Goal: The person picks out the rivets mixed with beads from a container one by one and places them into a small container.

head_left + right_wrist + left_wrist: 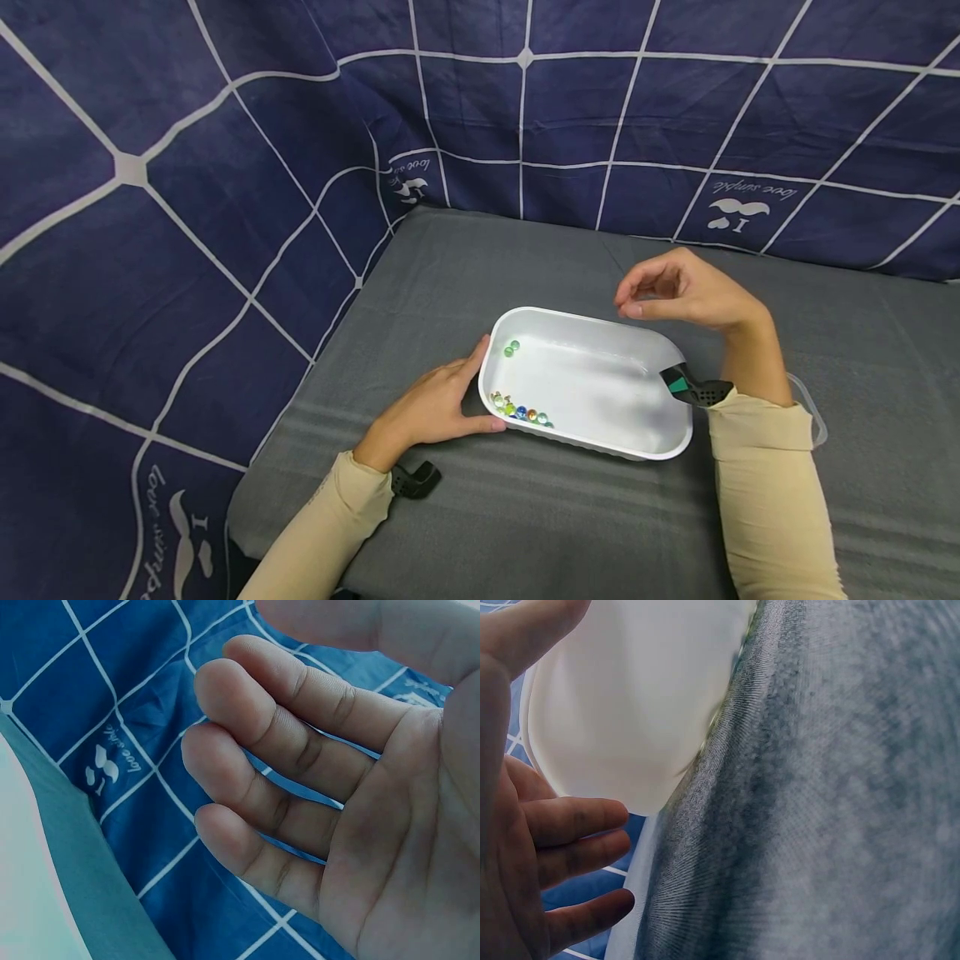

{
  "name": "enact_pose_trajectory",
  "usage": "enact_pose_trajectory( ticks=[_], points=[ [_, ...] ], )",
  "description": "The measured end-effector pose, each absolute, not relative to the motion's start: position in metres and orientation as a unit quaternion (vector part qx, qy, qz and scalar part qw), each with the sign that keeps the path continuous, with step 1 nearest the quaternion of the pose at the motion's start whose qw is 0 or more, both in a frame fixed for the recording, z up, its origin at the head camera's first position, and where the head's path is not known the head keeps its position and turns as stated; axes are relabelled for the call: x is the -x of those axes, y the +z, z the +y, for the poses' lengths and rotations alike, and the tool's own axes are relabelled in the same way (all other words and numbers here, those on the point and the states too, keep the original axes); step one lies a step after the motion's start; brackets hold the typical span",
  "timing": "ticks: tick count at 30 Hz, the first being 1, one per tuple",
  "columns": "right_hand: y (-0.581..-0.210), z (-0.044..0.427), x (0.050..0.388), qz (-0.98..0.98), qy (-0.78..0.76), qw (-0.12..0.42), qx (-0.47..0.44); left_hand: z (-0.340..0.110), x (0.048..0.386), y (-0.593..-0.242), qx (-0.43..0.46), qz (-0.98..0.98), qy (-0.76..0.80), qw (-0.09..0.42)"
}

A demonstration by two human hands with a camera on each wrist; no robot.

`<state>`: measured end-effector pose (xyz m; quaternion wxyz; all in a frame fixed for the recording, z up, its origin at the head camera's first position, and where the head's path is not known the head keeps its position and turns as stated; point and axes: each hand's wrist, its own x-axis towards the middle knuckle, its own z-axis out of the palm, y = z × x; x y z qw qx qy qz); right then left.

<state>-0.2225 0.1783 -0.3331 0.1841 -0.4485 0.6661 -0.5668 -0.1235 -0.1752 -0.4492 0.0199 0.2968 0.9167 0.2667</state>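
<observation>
A white plastic tray stands on the grey cloth-covered surface. Inside it, several coloured glass marbles cluster at the front left corner, and two green marbles lie near the left wall. My left hand touches the outside of the tray's left end, thumb along the front side and fingers spread and mostly straight. In the left wrist view, the tray's pale outer wall is against that hand. My right hand hovers past the tray's back right rim, its fingers loosely bent and nothing in them.
A clear plastic rim, partly hidden by the right sleeve, lies to the right of the tray. Dark blue cloth with white lines hangs behind and at the left of the grey surface.
</observation>
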Motion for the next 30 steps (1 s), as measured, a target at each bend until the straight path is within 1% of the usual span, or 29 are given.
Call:
enact_pose_trajectory(
  ticks=[19,23,30],
  points=[
    [-0.342,0.149,0.227,0.684,-0.57,0.182,0.418,-0.175,0.123,-0.447,-0.303,0.915,0.265,0.012],
    [-0.343,0.14,0.228,0.688,-0.574,0.166,0.412,-0.175,0.124,-0.449,-0.303,0.916,0.264,0.012],
    [-0.353,0.12,0.232,0.692,-0.6,0.113,0.386,-0.176,0.124,-0.45,-0.304,0.915,0.266,0.01]
  ],
)
